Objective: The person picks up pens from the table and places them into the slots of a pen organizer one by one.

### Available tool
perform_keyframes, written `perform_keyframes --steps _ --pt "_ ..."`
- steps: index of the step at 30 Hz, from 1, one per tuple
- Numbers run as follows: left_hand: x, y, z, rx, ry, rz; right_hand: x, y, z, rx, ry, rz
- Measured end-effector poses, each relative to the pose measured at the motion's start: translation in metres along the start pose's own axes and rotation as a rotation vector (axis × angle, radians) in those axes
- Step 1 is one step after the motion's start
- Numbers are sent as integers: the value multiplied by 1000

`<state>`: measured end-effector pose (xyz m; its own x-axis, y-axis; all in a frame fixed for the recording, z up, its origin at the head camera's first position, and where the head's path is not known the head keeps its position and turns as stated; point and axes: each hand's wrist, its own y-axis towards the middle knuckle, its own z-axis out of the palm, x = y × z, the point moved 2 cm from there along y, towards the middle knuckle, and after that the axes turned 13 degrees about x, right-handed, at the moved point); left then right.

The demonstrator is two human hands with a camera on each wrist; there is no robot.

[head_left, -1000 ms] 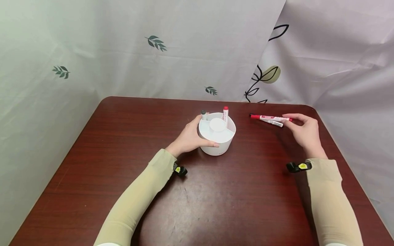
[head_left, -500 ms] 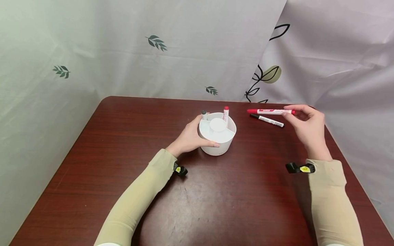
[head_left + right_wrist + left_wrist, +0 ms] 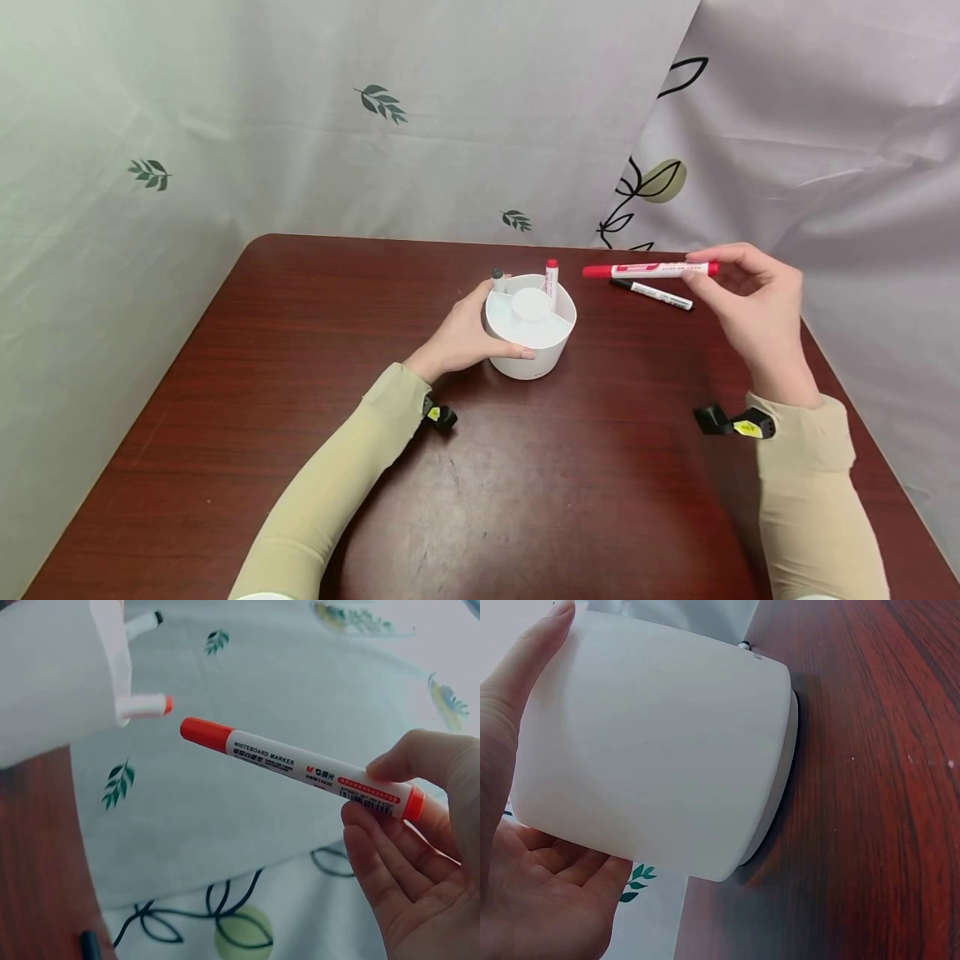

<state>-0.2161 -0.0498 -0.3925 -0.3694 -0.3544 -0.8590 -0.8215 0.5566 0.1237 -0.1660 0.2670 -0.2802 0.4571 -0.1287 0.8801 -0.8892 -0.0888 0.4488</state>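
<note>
A white divided pen holder (image 3: 531, 333) stands on the table, and my left hand (image 3: 465, 333) grips its left side, thumb across the front. Out of its compartments stick a dark-capped marker (image 3: 498, 281) and a red-capped marker (image 3: 551, 283). Off to the right, my right hand (image 3: 757, 317) pinches a red whiteboard marker (image 3: 300, 766) near its tail end, with the cap pointing left toward the holder. The held marker lies nearly level, above the table. Beneath it a black-capped marker (image 3: 652, 294) lies on the tabletop. In the left wrist view, the holder's wall (image 3: 652, 742) fills much of the picture.
The dark red wooden table (image 3: 510, 492) spreads under both arms. Behind its far edge hangs a pale curtain (image 3: 315, 150) printed with leaves. A small black wrist device (image 3: 735, 421) sits by the right cuff, and another device (image 3: 439, 415) by the left.
My right hand has lifted the red marker off the black-capped one and carried it up, then its cap a little left. The left hand and the pen holder have stayed in place.
</note>
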Motion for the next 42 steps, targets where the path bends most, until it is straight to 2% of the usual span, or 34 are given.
perform_keyframes --steps 5,11,18,23,29,34,42 --pt "0 0 0 2 3 6 7 -2 5 38 74 -60" --pt "-1 0 0 -2 9 5 28 -5 22 104 121 -131" --pt "-1 1 1 -10 20 8 44 -8 41 198 62 -191" --pt "0 1 1 2 13 5 46 -9 50 256 -29 -170" --pt "1 1 1 -2 14 6 43 -9 63 329 -161 -81" --pt "0 1 1 -13 16 5 33 -7 70 381 -290 -76" --pt "2 1 0 -6 17 3 -13 -2 69 434 -286 6"
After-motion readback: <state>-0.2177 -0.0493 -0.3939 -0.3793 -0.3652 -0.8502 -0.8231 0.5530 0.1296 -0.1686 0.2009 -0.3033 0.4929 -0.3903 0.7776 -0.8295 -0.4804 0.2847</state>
